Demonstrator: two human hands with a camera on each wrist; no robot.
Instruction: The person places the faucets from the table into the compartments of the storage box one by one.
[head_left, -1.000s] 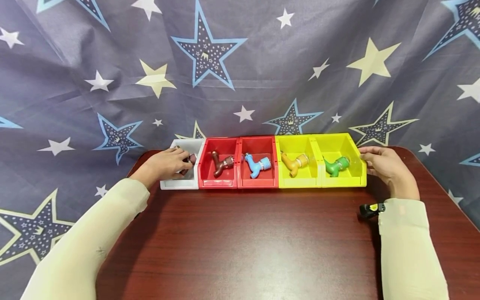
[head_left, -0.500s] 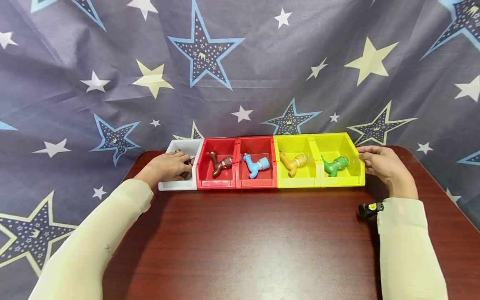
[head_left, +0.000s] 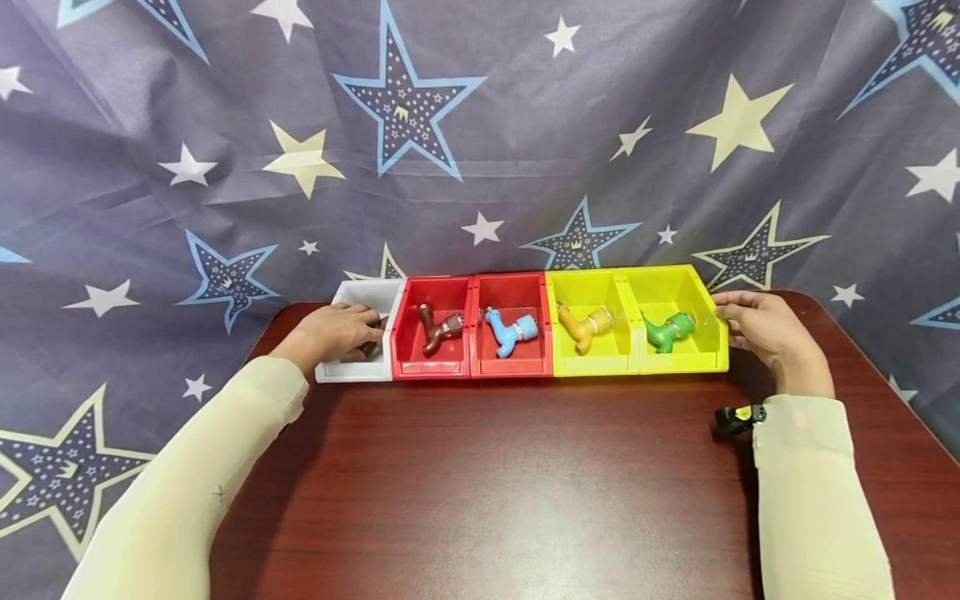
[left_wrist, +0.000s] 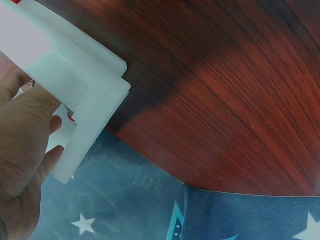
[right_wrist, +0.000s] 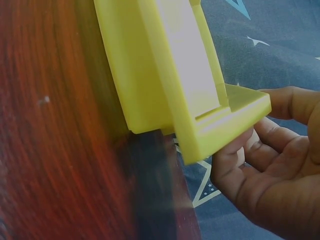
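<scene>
My left hand (head_left: pixel 336 335) reaches over the left wall of the white bin (head_left: pixel 354 372), its fingers curled at a dark brown tap (head_left: pixel 369 348) low inside. The fingers cover most of that tap. In the left wrist view, the bin wall (left_wrist: pixel 75 85) hides the fingertips. My right hand (head_left: pixel 776 333) grips the outer side of the right-end yellow bin (head_left: pixel 678 363). In the right wrist view, its fingers curl around the yellow rim (right_wrist: pixel 225 127). A green tap (head_left: pixel 670 332) lies in that bin.
Between the end bins stand a red bin (head_left: pixel 432 369) with a brown tap (head_left: pixel 438 331), another red bin (head_left: pixel 512 367) with a blue tap (head_left: pixel 512 332), and a yellow bin (head_left: pixel 596 365) with an orange-yellow tap (head_left: pixel 585 328). A starry curtain (head_left: pixel 480 183) hangs behind the table (head_left: pixel 480 467).
The tap under my left hand has gone lower into the white bin and is more covered. The view has shifted slightly. My right hand stays at the yellow bin.
</scene>
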